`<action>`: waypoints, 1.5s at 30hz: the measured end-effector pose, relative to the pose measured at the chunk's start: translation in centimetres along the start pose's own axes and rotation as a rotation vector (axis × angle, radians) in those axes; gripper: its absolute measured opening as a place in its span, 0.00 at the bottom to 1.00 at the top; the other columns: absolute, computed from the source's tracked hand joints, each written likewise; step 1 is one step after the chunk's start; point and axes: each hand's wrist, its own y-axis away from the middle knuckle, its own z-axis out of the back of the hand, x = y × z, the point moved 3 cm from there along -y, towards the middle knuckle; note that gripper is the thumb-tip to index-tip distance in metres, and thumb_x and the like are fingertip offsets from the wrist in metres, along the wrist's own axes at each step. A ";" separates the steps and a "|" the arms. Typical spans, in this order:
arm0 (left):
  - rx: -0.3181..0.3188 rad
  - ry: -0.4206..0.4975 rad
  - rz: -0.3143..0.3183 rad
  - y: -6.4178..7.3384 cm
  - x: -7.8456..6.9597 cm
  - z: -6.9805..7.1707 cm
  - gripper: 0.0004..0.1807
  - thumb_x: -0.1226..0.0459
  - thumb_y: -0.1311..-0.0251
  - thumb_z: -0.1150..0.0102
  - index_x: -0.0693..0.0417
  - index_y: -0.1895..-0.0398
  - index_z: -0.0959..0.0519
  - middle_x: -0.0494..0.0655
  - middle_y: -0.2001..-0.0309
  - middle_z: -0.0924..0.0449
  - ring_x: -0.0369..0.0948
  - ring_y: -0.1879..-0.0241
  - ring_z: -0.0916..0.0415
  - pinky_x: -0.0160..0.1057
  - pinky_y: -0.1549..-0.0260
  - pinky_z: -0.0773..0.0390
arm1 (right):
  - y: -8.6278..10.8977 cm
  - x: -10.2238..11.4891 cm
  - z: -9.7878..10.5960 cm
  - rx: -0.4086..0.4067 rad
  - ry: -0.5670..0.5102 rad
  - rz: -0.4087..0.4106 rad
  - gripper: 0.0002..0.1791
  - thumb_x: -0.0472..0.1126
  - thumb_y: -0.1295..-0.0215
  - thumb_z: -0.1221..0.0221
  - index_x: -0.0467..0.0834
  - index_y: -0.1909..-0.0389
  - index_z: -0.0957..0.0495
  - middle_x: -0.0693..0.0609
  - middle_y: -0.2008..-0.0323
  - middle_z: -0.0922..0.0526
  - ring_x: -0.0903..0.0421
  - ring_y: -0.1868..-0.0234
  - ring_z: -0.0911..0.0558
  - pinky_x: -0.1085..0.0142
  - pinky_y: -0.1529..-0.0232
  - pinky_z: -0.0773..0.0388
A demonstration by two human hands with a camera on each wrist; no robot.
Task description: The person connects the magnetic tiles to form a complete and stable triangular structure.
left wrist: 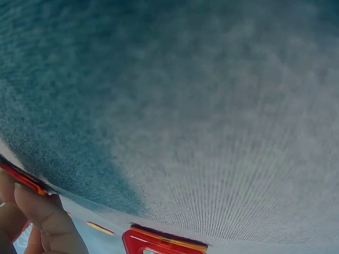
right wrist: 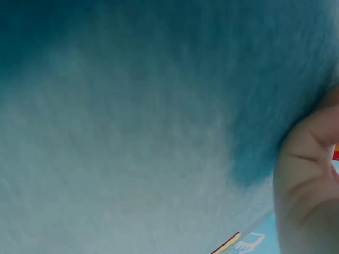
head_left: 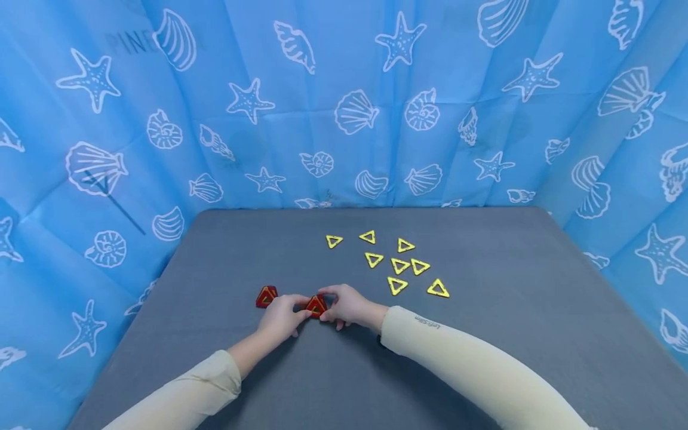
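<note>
In the head view a red triangle frame with yellow edging lies between the two hands near the table's middle; it looks like a small stack. From its left side my left hand pinches it between thumb and fingers. My right hand grips its right side, thumb low and index finger at the top. Another red triangle stack sits just left of the left hand. The left wrist view shows fingertips on a red edge, with the other red triangle at the bottom. Fingers hide most of the held piece in the right wrist view.
Several yellow triangle frames are scattered over the grey table, beyond and to the right of the hands. A blue curtain with white shells and starfish surrounds the table's back and sides.
</note>
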 end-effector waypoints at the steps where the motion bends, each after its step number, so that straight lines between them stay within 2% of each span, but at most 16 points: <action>1: -0.001 0.000 0.000 0.0 0.0 0.0 0.17 0.65 0.37 0.37 0.59 0.46 0.19 0.55 0.52 0.18 0.38 0.90 0.29 0.37 0.85 0.28 | -0.2 0.0 0.0 0.008 0.014 0.000 0.33 0.34 0.39 0.34 0.40 0.33 0.32 0.48 0.80 0.22 0.58 0.87 0.26 0.67 0.84 0.30; 8: -0.015 -0.045 0.004 -0.1 0.0 0.1 0.16 0.65 0.37 0.37 0.58 0.47 0.19 0.53 0.54 0.17 0.38 0.89 0.28 0.37 0.85 0.27 | -1.3 -0.1 0.3 0.061 0.080 0.025 0.34 0.31 0.42 0.33 0.41 0.33 0.31 0.48 0.83 0.24 0.57 0.88 0.27 0.68 0.85 0.31; 15: -0.115 -0.208 -0.038 -0.2 0.1 0.4 0.14 0.62 0.40 0.34 0.54 0.52 0.16 0.45 0.67 0.17 0.36 0.74 0.25 0.39 0.76 0.26 | -2.0 0.4 0.2 0.074 0.104 0.028 0.31 0.34 0.42 0.32 0.40 0.37 0.30 0.49 0.82 0.25 0.57 0.87 0.27 0.67 0.84 0.32; 20: -0.130 -0.184 -0.010 0.0 0.3 0.5 0.16 0.61 0.38 0.36 0.55 0.48 0.17 0.43 0.72 0.19 0.36 0.77 0.27 0.38 0.79 0.29 | -2.5 0.7 0.0 0.069 0.094 0.021 0.30 0.34 0.41 0.32 0.39 0.38 0.30 0.49 0.81 0.25 0.56 0.86 0.28 0.67 0.83 0.31; 24: -0.130 -0.145 0.004 0.2 0.4 0.6 0.19 0.62 0.36 0.39 0.59 0.43 0.21 0.41 0.83 0.29 0.36 0.84 0.36 0.36 0.84 0.38 | -3.1 0.8 -0.1 0.057 0.094 0.029 0.31 0.34 0.41 0.32 0.39 0.37 0.31 0.50 0.81 0.24 0.57 0.87 0.30 0.67 0.84 0.31; 27: -0.134 -0.124 0.027 0.3 0.4 0.8 0.21 0.62 0.35 0.40 0.60 0.41 0.23 0.41 0.86 0.34 0.36 0.87 0.39 0.36 0.85 0.41 | -3.5 1.0 -0.2 0.047 0.094 0.030 0.31 0.34 0.41 0.32 0.40 0.36 0.31 0.49 0.82 0.24 0.57 0.86 0.30 0.67 0.83 0.31; 38: -0.108 -0.090 0.098 0.3 0.9 1.2 0.22 0.62 0.33 0.42 0.59 0.38 0.26 0.42 0.82 0.30 0.38 0.89 0.32 0.38 0.87 0.32 | -4.1 1.7 -0.4 0.052 0.125 0.028 0.32 0.34 0.40 0.33 0.43 0.35 0.30 0.49 0.80 0.24 0.57 0.86 0.29 0.67 0.84 0.32; 45: -0.108 -0.098 0.097 0.4 1.1 1.5 0.22 0.63 0.33 0.42 0.60 0.38 0.27 0.42 0.81 0.30 0.37 0.89 0.31 0.38 0.88 0.31 | -4.3 1.9 -0.6 0.052 0.127 0.016 0.32 0.36 0.40 0.33 0.44 0.34 0.30 0.48 0.80 0.24 0.57 0.84 0.29 0.67 0.84 0.31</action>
